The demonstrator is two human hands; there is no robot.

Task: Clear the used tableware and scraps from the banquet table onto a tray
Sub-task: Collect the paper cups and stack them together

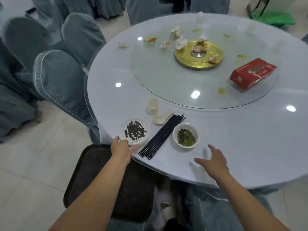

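Round pale worktop, smeared plate sat at its near edge, rim held by the left hand, black chopsticks lay between the hands, bowl of green scraps stood just beyond the right hand, spoon and paper cup lay farther out, glass turntable beyond them.

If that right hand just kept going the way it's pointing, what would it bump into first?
Most likely the small white bowl with green residue: the right hand, fingers spread, points straight at it. Height is hard to judge, so it might pass over the rim.
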